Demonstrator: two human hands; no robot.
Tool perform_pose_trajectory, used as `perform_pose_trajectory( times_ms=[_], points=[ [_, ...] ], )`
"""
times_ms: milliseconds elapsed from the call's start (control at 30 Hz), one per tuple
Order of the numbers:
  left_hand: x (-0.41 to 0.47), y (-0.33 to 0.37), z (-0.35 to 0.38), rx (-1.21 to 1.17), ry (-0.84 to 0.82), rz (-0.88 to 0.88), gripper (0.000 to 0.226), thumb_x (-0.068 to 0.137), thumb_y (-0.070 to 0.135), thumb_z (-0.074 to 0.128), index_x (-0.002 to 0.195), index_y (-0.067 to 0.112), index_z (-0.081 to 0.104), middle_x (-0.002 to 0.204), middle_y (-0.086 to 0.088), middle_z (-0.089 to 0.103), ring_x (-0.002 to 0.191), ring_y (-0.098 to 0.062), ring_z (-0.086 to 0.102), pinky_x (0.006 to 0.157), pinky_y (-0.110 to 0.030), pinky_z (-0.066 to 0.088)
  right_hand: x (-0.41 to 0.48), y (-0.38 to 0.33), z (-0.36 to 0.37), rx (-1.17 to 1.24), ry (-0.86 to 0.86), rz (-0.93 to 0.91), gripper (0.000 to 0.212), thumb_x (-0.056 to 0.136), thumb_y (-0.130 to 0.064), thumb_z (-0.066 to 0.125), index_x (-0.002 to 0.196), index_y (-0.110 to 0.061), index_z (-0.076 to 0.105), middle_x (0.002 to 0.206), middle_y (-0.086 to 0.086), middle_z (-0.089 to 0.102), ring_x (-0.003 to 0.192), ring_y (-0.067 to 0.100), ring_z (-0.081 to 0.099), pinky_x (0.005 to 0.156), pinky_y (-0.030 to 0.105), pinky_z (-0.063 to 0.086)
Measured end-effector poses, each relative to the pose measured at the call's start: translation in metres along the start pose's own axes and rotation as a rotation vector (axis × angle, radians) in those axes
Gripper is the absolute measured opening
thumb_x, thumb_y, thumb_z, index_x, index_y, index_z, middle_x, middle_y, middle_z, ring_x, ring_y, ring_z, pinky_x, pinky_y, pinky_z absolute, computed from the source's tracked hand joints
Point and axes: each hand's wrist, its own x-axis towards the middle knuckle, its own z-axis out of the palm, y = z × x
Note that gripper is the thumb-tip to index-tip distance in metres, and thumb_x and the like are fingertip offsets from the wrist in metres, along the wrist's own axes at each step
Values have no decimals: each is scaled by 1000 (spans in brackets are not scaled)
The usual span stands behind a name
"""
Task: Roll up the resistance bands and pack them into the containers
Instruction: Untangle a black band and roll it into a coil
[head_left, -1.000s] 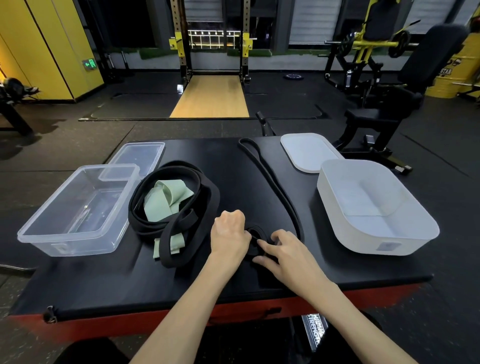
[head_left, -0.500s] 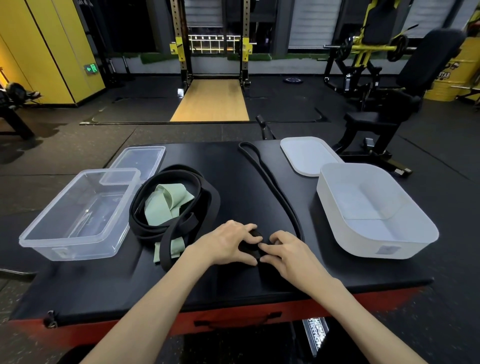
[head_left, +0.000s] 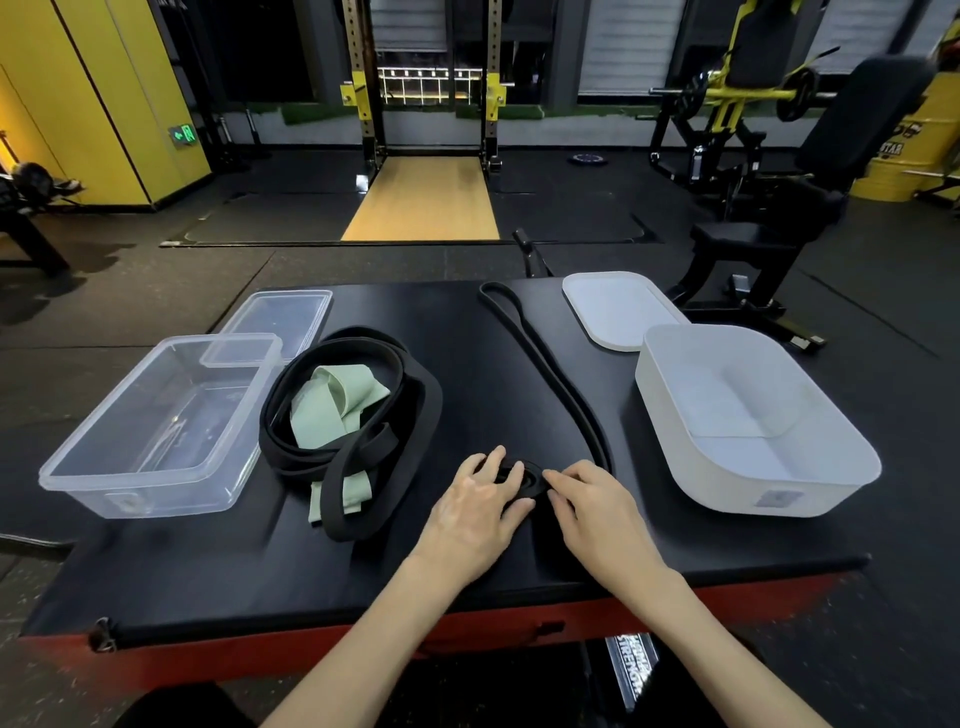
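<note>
A thin black resistance band (head_left: 545, 364) runs from the mat's far edge down to a small flat coil (head_left: 527, 477) at its near end. My left hand (head_left: 475, 506) lies over the coil's left side with its fingers spread on top of it. At the coil's right edge, my right hand (head_left: 597, 506) pinches the band with curled fingertips. A pile of wider black bands (head_left: 415, 400) looped around a pale green band (head_left: 332, 410) lies to the left. An empty clear container (head_left: 156, 426) stands at the left and an empty white container (head_left: 748, 426) at the right.
The work surface is a black mat (head_left: 467, 332) on a red-sided box. A clear lid (head_left: 280, 317) lies behind the clear container and a white lid (head_left: 618, 306) behind the white one. Gym machines and a bench stand on the floor beyond.
My left hand has gone from a fist beside the coil to fingers spread flat over it. My right hand stays at the coil's right edge.
</note>
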Motion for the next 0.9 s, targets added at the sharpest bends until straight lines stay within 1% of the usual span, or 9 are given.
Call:
perform_pose_trajectory(
  times_ms=[67, 133, 233, 333, 400, 500, 600, 767, 900],
  points=[
    [0, 9, 3, 6, 2, -65, 54, 99, 45, 37, 146, 21, 31, 157, -2, 16, 144, -17, 7, 106, -33, 38, 0, -3, -1, -10, -20, -8, 33, 83, -4, 66, 115, -11, 68, 88, 6, 60, 74, 23, 60, 57, 34, 54],
    [1, 16, 5, 24, -1, -109, 55, 99, 44, 35, 148, 20, 26, 158, -4, 11, 145, -18, 4, 106, -32, 39, -2, -4, -1, -32, -25, -22, 34, 81, -5, 68, 113, -13, 69, 92, 7, 61, 76, 23, 60, 56, 31, 54],
    [-2, 19, 5, 45, -48, -104, 58, 100, 43, 33, 150, 18, 18, 159, -7, 3, 145, -22, -2, 111, -33, 30, -3, -4, 0, -43, -17, -46, 32, 75, -4, 76, 106, -14, 73, 90, 7, 62, 74, 22, 61, 52, 28, 53],
    [-2, 11, -2, 95, -152, -22, 65, 98, 48, 34, 151, 16, 13, 158, -11, 0, 145, -27, -3, 118, -39, 14, -1, -1, 3, -65, -20, -78, 37, 68, -1, 80, 103, -14, 74, 87, 6, 61, 71, 22, 60, 47, 27, 52],
    [4, 1, -10, 167, -203, 51, 69, 96, 52, 37, 151, 18, 13, 159, -10, 2, 145, -28, 1, 118, -42, 10, 0, 2, 5, -60, -31, -86, 37, 68, -2, 81, 102, -14, 74, 87, 5, 61, 71, 22, 60, 47, 26, 51],
    [21, -13, -23, 124, -300, 161, 70, 93, 53, 45, 151, 26, 15, 159, -3, 2, 145, -27, 1, 118, -41, 9, 1, 6, 5, -44, -54, -112, 35, 71, -2, 79, 104, -14, 74, 88, 5, 60, 73, 22, 60, 52, 25, 52],
    [29, -21, -28, 79, -384, 239, 62, 96, 49, 41, 150, 30, 16, 160, 0, 1, 146, -21, 0, 118, -37, 13, 2, 9, 0, -34, -71, -140, 40, 70, 4, 76, 105, -15, 73, 90, 4, 62, 75, 21, 61, 56, 22, 50],
    [17, -19, -14, 97, -246, 196, 57, 98, 51, 32, 150, 33, 16, 159, 7, 4, 145, -12, 0, 113, -39, 28, -3, 13, -5, -22, -52, -118, 45, 79, -2, 71, 122, -13, 63, 90, 3, 57, 74, 20, 55, 57, 26, 49],
    [10, -5, -5, 120, -112, 109, 56, 99, 50, 29, 150, 31, 16, 158, 7, 9, 144, -12, 4, 112, -29, 26, -3, 13, -6, -145, 18, -41, 41, 71, -2, 78, 110, -9, 69, 80, 2, 57, 67, 20, 55, 48, 23, 45]
  ],
)
